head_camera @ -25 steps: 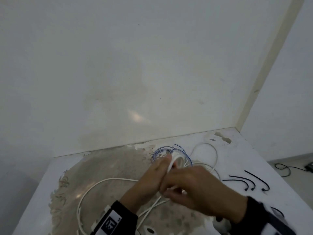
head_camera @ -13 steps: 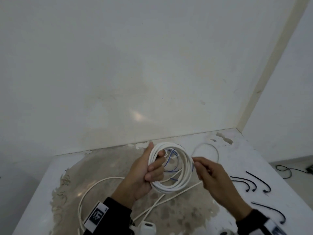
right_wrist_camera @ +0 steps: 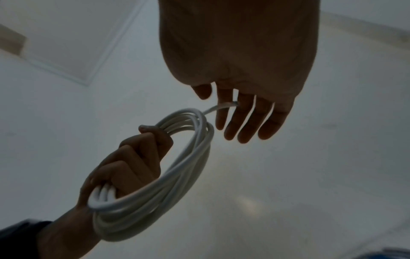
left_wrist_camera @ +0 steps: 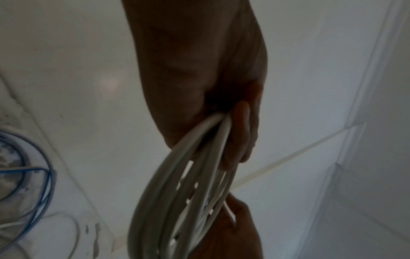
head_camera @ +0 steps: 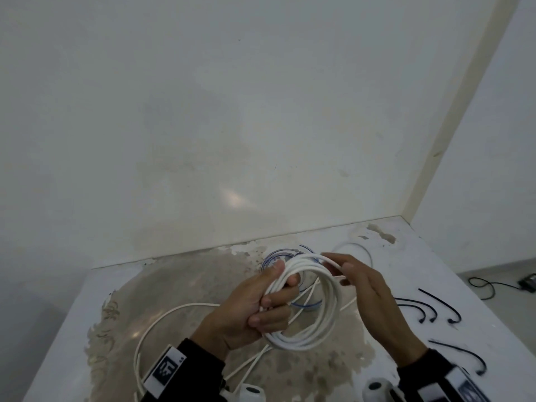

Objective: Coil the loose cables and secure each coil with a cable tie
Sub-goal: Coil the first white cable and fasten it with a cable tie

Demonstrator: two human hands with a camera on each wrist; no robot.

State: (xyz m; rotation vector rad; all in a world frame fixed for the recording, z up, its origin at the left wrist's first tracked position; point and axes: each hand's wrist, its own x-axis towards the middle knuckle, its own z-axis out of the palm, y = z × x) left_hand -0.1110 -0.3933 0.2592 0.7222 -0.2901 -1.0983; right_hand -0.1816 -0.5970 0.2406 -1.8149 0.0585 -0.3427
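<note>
Coiling step under way. Left hand (head_camera: 249, 309) grips white cable coil (head_camera: 307, 329) above tabletop (head_camera: 452, 274); right hand (head_camera: 368, 288), fingers (right_wrist_camera: 241, 122) nearly straight, guides free strand between them. Next, likely: wind remaining slack, fetch black cable tie (head_camera: 441, 304) from the tabletop.

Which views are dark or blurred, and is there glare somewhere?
Head view: evenly lit, one glare spot on the wall, cable ties smeared. Both wrist views: hands backlit, nearly silhouettes; the white coil stays readable, though soft in the left wrist view.

No legible text anywhere.
</note>
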